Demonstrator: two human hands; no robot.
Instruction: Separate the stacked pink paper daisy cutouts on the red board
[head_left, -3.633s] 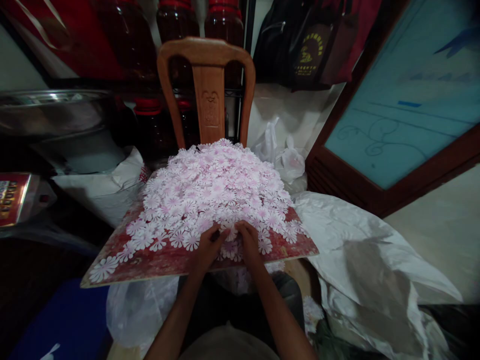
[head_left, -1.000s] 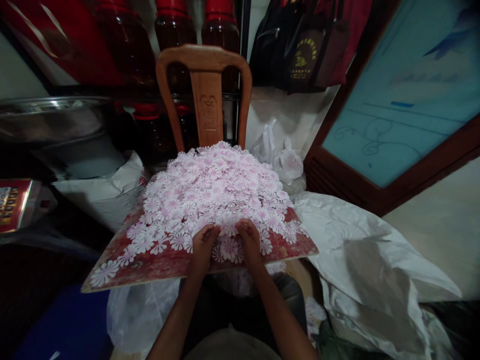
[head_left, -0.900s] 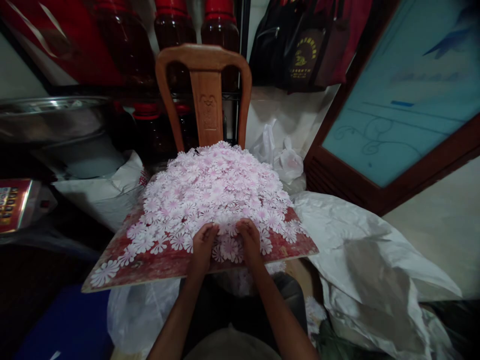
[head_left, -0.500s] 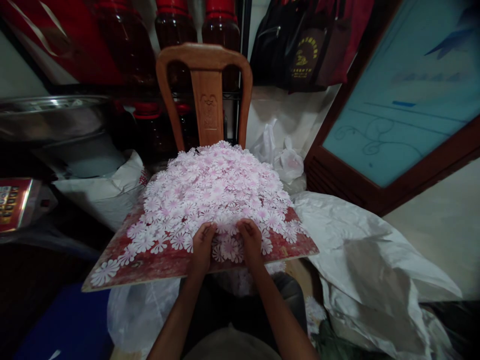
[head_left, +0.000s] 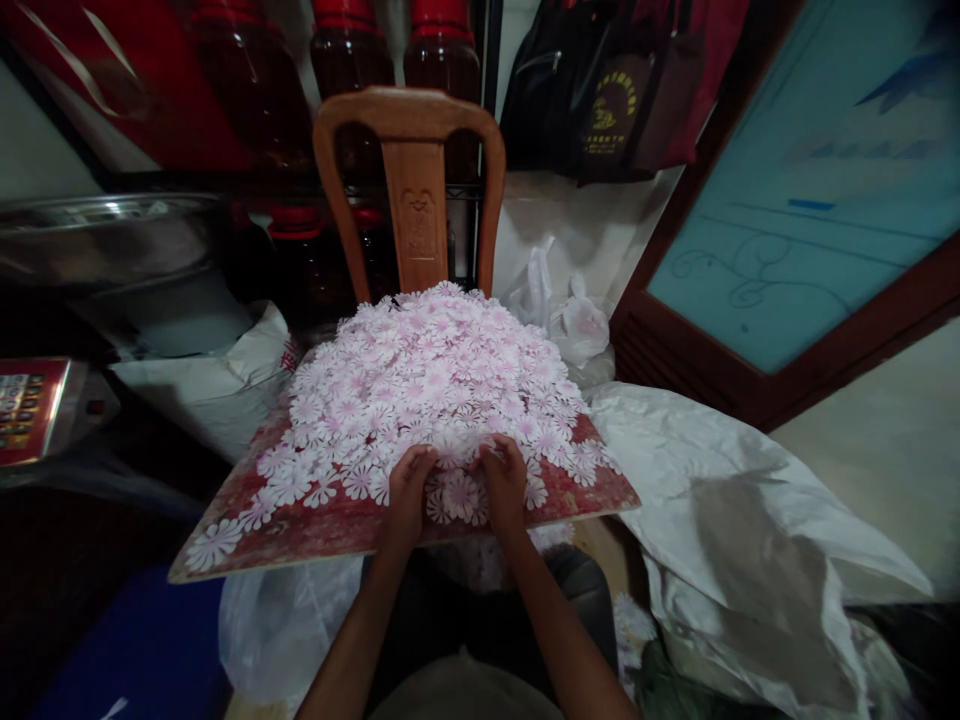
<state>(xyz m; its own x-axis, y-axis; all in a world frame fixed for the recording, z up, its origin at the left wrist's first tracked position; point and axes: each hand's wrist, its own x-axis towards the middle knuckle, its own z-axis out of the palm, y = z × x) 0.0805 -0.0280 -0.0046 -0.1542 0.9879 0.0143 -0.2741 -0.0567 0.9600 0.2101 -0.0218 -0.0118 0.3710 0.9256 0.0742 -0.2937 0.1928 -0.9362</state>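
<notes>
Two pinching hands spread a little wider, a blurred flower between them

The left hand (head_left: 409, 486) and the right hand (head_left: 507, 484) sit farther apart than a few seconds ago, when their fingertips nearly met. Thumb and fingers of each are drawn together, and they look clamped on opposite edges of one pale flower piece (head_left: 455, 449) in the gap between them. A second ago its petals were readable there; now it is a whitish smear, while the flower cluster (head_left: 459, 497) just below it, nearer the wrists, is fairly sharp. That suggests the held piece itself is moving, perhaps being tugged or rubbed between the fingers. I judge the work to be midway through a single piece, since neither hand has let go.

Straight ahead of both hands, the flower pile (head_left: 435, 370) looks much the same as before, heaped on the red board (head_left: 322, 525) that also runs beneath the fingers. One loose flower (head_left: 214, 544) lies well out to the left of the left hand, near the board's corner.

Much is hard to make out. The exact contact of each fingertip with the piece is lost in the blur, and whether it is one layer or several I cannot tell. The backs of the hands hide part of the board's near side. Below the wrists, pale flowers (head_left: 634, 622) show past the knee on the right, partly covered, and a clear plastic bag (head_left: 285, 625) below the left hand is cut off by the forearm and the board.
</notes>
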